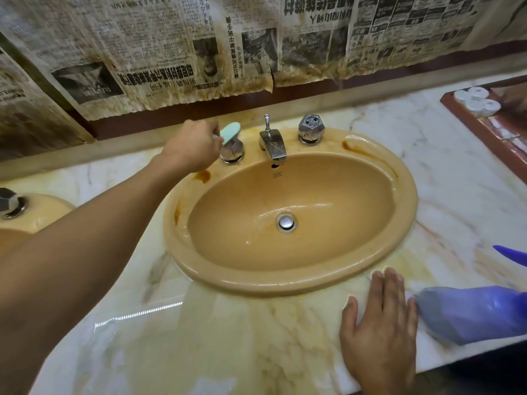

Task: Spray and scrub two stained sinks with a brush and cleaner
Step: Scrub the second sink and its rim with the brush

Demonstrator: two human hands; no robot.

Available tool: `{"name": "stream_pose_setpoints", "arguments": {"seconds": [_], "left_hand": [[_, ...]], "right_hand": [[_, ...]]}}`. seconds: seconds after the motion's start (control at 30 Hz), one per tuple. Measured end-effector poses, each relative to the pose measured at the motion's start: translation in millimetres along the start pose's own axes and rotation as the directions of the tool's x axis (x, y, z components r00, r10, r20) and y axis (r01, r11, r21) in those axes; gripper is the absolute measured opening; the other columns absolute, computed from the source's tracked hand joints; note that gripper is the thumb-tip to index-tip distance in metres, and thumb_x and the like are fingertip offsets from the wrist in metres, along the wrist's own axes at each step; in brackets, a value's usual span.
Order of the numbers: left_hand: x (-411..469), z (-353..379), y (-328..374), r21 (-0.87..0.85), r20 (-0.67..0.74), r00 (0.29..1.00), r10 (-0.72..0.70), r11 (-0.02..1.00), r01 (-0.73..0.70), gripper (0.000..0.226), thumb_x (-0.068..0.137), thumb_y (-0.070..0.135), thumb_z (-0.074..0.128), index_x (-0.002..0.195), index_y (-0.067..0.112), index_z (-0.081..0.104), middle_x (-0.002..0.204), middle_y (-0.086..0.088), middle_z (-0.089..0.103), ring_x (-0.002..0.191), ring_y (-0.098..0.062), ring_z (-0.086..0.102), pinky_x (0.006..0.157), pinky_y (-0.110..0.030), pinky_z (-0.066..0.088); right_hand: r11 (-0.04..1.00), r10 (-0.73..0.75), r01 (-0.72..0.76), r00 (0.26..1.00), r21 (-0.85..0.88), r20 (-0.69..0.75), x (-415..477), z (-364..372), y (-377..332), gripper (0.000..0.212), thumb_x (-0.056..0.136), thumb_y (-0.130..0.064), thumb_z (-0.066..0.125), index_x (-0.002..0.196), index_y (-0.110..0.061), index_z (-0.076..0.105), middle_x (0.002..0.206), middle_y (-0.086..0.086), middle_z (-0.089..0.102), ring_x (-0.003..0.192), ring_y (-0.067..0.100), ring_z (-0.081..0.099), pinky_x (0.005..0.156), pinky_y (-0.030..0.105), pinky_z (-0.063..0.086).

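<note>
My left hand (pixel 191 146) pinches the pale-green brush (pixel 230 133), its head against the left tap handle (pixel 231 151) on the far rim of the sink (pixel 285 283), where a brown stain (pixel 204 175) sits close by. My right hand (pixel 379 329) lies flat on the marble counter (pixel 228 337), fingers straight and holding nothing, to steady my reach. Just right of it lies a purple thing (pixel 470 312), probably the cleaner, though it is cut off. The bowl is open; the spout (pixel 272 145) crowds the brush's right. The second sink (pixel 37 212) sits far left.
</note>
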State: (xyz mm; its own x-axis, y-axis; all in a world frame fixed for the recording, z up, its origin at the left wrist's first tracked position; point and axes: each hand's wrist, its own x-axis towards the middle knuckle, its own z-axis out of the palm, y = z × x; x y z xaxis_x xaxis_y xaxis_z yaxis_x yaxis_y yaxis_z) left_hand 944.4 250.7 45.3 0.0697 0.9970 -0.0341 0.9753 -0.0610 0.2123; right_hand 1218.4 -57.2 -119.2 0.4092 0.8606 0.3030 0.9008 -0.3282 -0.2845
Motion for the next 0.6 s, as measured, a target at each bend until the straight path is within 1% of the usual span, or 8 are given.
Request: {"name": "stream_pose_setpoints", "arguments": {"seconds": [0.07,0.17,0.23,0.33,0.4,0.5,0.57,0.6], "left_hand": [[11,-7,2,-0.013,0.025,0.999,-0.023,1.0,0.023,0.017,0.105,0.03,0.05,0.11,0.018,0.062,0.104,-0.01,0.058,0.089,-0.029,0.058,0.069,-0.039,0.046],[12,-7,2,0.07,0.065,0.997,0.031,0.997,-0.035,0.015,0.104,0.031,0.051,0.106,0.02,0.061,0.103,-0.008,0.058,0.088,-0.029,0.057,0.066,-0.037,0.044],[6,-2,-1,0.087,0.062,0.996,0.057,0.994,-0.062,0.014,0.104,0.029,0.051,0.105,0.019,0.061,0.098,-0.007,0.057,0.084,-0.028,0.057,0.064,-0.036,0.044],[13,-1,-2,0.069,0.026,0.999,0.033,0.997,-0.034,0.015,0.105,0.029,0.048,0.109,0.019,0.059,0.1,-0.01,0.058,0.082,-0.028,0.055,0.065,-0.038,0.043],[20,-3,2,0.086,0.023,0.999,0.031,0.996,-0.033,0.016,0.105,0.03,0.047,0.111,0.019,0.057,0.099,-0.01,0.058,0.08,-0.027,0.055,0.062,-0.038,0.043],[5,8,7,0.207,-0.025,0.991,0.134,0.97,-0.126,0.015,0.104,0.024,0.045,0.115,0.017,0.053,0.081,-0.007,0.057,0.065,-0.026,0.055,0.051,-0.037,0.044],[-22,25,8,0.322,-0.015,0.97,0.243,0.919,-0.226,0.02,0.102,0.017,0.048,0.121,0.014,0.047,0.067,-0.004,0.048,0.053,-0.022,0.045,0.043,-0.032,0.034],[-35,35,8,0.35,0.019,0.963,0.269,0.901,-0.258,0.023,0.101,0.015,0.048,0.124,0.013,0.046,0.065,-0.002,0.043,0.05,-0.021,0.039,0.043,-0.031,0.029]], "right_hand": [[1.0,0.003,-0.003,1.0,-0.003,0.008,0,-1,-1,0.064,0.094,-0.032,0.046,0.147,0.004,0.047,0.16,0.02,0.038,0.149,0.035,0.036,0.122,0.056,0.024],[1.0,-0.008,0.008,1.0,-0.002,-0.001,1,-1,0,0.064,0.095,-0.033,0.044,0.147,0.005,0.047,0.16,0.021,0.038,0.148,0.036,0.037,0.121,0.056,0.025],[1.0,-0.006,0.006,1.0,-0.003,-0.009,0,0,0,0.064,0.095,-0.033,0.043,0.147,0.005,0.048,0.159,0.021,0.039,0.148,0.037,0.038,0.121,0.057,0.026],[1.0,-0.008,0.007,0.999,-0.007,-0.035,0,2,-1,0.063,0.095,-0.031,0.046,0.146,0.005,0.049,0.159,0.021,0.04,0.146,0.037,0.04,0.12,0.057,0.027],[1.0,-0.015,0.014,0.999,-0.009,-0.041,0,2,0,0.062,0.094,-0.03,0.048,0.145,0.005,0.049,0.159,0.021,0.04,0.146,0.037,0.041,0.12,0.057,0.028],[1.0,-0.015,0.015,0.999,-0.01,-0.039,1,1,0,0.062,0.094,-0.03,0.049,0.145,0.006,0.05,0.158,0.021,0.04,0.146,0.037,0.041,0.12,0.057,0.028],[1.0,-0.012,0.012,0.999,-0.01,-0.031,0,1,-1,0.062,0.094,-0.029,0.049,0.146,0.006,0.049,0.159,0.021,0.04,0.146,0.037,0.04,0.12,0.057,0.027],[1.0,-0.011,0.011,1.0,-0.01,-0.027,0,0,-1,0.063,0.094,-0.029,0.049,0.146,0.006,0.049,0.159,0.021,0.039,0.147,0.037,0.039,0.121,0.057,0.027]]}}
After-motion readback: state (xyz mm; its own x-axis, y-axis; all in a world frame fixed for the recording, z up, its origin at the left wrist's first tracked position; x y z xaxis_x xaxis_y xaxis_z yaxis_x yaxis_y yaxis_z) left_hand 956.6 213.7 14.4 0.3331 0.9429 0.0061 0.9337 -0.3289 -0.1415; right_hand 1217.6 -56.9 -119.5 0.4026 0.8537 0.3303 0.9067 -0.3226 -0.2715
